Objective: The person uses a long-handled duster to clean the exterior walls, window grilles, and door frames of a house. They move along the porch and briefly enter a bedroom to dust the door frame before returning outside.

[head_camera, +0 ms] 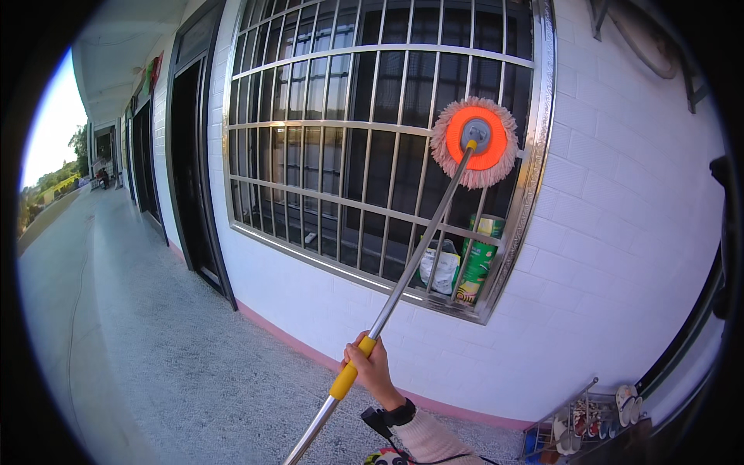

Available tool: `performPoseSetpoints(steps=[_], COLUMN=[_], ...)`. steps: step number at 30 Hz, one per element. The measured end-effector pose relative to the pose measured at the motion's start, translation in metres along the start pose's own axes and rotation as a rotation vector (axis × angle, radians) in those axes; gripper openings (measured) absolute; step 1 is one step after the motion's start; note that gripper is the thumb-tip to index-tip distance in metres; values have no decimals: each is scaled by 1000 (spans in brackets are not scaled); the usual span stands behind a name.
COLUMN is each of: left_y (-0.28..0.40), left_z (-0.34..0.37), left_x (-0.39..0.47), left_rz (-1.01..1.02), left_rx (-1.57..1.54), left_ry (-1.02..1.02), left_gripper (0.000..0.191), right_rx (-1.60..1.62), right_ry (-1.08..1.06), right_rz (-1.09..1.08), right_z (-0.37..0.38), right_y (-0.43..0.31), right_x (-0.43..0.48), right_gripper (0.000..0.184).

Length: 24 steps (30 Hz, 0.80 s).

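Observation:
My right hand (375, 369), with a black band at the wrist, is closed around the yellow grip of a metal mop pole (398, 288). From there the pole slants up and right to a round mop head (487, 136) with an orange centre, a grey joint and pale pink fringe. That head is in front of the right part of a metal window grille (381, 127); whether it touches the bars is unclear. The pole's lower end runs out at the bottom edge. My left hand is out of view. Behind the bars stand green cylindrical containers (478, 261) and a white-and-green bag (440, 268).
White brick wall (587, 232) surrounds the window, with a pink base strip. A dark doorway (195, 168) opens at left onto a long speckled walkway (192, 360). At lower right stands a metal rack (546, 427) holding shoes. Brackets (691, 87) jut from the wall at upper right.

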<state>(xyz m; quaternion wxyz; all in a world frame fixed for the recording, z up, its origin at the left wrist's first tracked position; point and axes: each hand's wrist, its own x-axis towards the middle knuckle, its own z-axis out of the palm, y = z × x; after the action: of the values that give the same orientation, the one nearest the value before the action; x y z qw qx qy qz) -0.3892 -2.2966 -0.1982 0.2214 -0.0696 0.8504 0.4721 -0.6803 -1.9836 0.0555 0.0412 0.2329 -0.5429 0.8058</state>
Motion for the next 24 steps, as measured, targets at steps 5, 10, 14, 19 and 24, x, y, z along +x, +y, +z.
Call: performPoseSetpoints(steps=[5,10,14,19,24], left_y=[-37,-34,-29,-46,-75], left_z=[-7,-28,-75,-161,-260], left_x=[0,30,61,86,116], left_rz=[-27,-52,-56,-33,8], left_rx=[-82,-35,-24,88,137], left_ry=[-6,21,-14,95,83], left_gripper=[23,31,42,41,45], right_rx=[5,42,30,15,-20], right_ry=[48,65,146,252,302], right_rz=[10,67,46,16,41], right_z=[8,14,37,88,154], right_y=[13,19,34,68,115], right_x=[-12,3,28,71,120], right_gripper=[18,15,13,11,11])
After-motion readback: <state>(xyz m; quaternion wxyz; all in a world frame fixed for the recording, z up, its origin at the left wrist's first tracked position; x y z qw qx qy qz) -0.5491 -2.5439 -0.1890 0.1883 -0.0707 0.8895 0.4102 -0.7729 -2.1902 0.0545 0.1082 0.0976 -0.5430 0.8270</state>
